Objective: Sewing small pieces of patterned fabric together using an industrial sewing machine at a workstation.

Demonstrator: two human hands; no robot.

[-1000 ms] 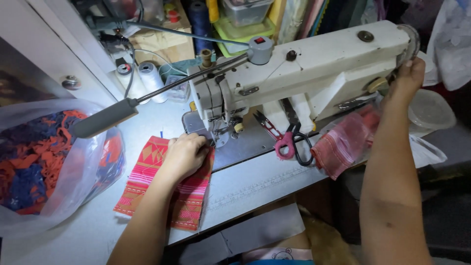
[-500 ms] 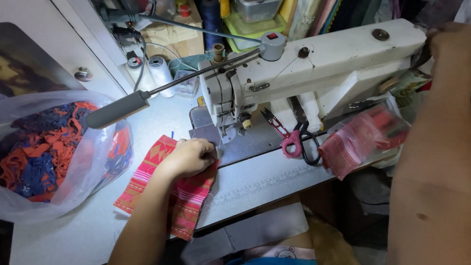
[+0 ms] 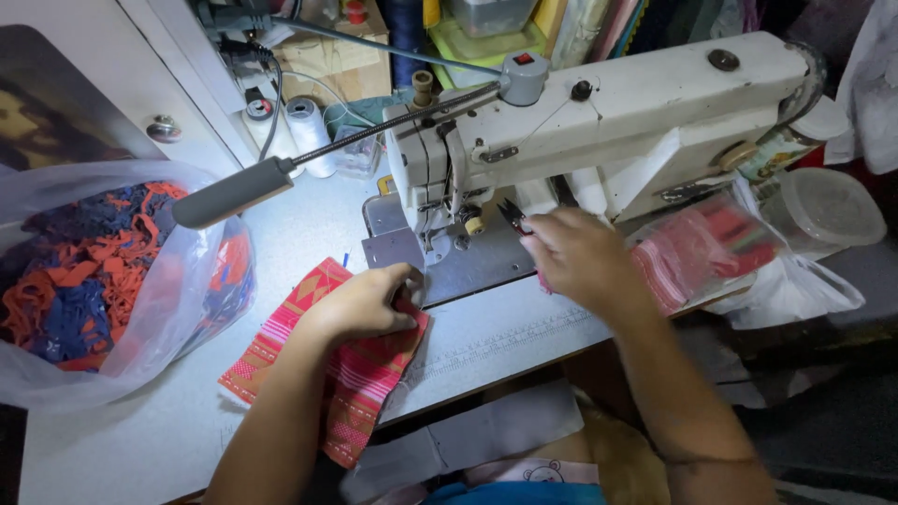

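Note:
My left hand (image 3: 367,301) presses flat on a red and pink patterned woven cloth (image 3: 318,369) lying on the sewing table just left of the needle plate (image 3: 472,262). My right hand (image 3: 580,257) is over the machine bed, fingers closed on small thread snips (image 3: 512,215) whose dark tips point toward the needle area. The white sewing machine (image 3: 636,112) stands behind both hands.
A clear plastic bag (image 3: 103,281) of orange and blue fabric scraps sits at the left. A grey lamp arm (image 3: 243,192) reaches over the table. White thread cones (image 3: 304,131) stand behind. A bag of pink cloth pieces (image 3: 711,248) and a clear lidded tub (image 3: 828,206) lie at the right.
My right hand left the handwheel at the machine's right end and came to the bed, taking hold of the snips. My left hand stayed on the cloth.

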